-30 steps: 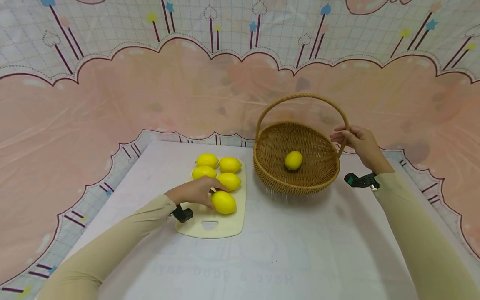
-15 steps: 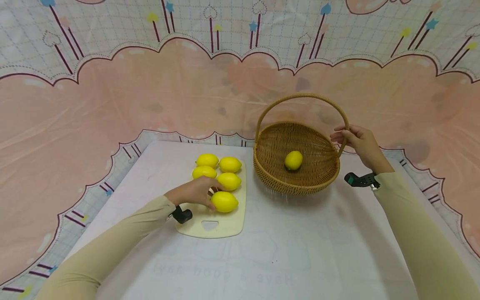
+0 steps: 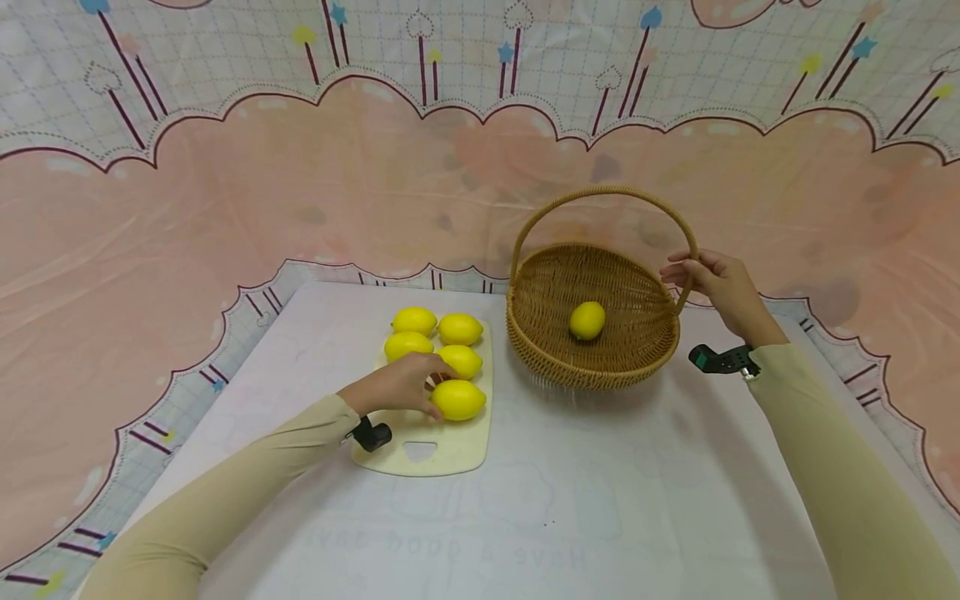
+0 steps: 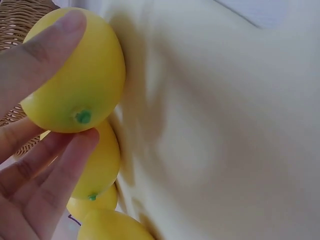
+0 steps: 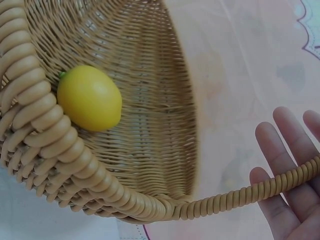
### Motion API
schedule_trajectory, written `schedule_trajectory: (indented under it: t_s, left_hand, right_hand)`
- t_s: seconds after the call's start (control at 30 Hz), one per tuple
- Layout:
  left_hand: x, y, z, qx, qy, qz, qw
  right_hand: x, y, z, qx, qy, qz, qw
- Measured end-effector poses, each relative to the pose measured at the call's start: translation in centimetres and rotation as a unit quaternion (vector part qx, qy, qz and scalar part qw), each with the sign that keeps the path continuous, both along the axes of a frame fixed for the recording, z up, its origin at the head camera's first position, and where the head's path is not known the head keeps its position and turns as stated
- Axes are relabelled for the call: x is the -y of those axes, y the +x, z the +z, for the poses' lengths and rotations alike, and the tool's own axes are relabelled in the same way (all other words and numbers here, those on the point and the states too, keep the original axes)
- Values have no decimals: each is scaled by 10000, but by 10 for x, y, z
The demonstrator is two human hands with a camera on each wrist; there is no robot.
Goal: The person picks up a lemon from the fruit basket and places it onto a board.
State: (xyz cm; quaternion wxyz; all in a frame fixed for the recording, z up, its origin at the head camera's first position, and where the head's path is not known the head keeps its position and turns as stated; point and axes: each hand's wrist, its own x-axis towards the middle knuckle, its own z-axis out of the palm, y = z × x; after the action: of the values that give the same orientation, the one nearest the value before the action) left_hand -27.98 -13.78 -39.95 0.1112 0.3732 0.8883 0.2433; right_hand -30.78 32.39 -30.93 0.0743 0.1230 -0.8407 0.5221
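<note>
My left hand grips a yellow lemon low over the cream cutting board. In the left wrist view the thumb lies along one side of this lemon and the fingertips meet its other side, near the green stem end. Several more lemons sit behind it on the board. My right hand holds one side of the tall handle of a wicker basket; the handle runs across its fingers. A single lemon lies inside the basket, whose mouth tilts towards me.
The white table carries the board on the left and the basket at the back right. A patterned pink cloth backdrop rises right behind the basket. Black camera mounts are strapped to both wrists.
My left hand has shifted slightly to the right with the lemon, which has turned to lie more sideways. The right hand and the basket have stayed in place.
</note>
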Motion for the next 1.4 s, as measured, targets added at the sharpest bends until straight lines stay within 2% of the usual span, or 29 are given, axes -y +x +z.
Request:
schedule_trajectory:
  t_s: [0.27,0.53,0.8,1.1,1.23,1.4]
  left_hand:
    - [2,0,1,-132,6,-14,9999]
    - [5,-4,3,-440,-65,-112,9989]
    - [5,-2,10,-418,-61,-76,9991]
    - [3,-5,11,-486,-73,-74,9988]
    - [3,-9,16,-515,17,11,9987]
    - [1,-16,30,-327,218,64,9992]
  right_hand:
    - [0,0,-1,18,32,-56,10000]
    - [0,1,0,63,-188,28,9998]
    - [-1,0,-2,18,-195,63,9998]
    - [0,1,-1,-27,-125,66,9999]
    - [0,0,0,-26,-142,101,9998]
    - [0,0,0,-24,-41,37,10000]
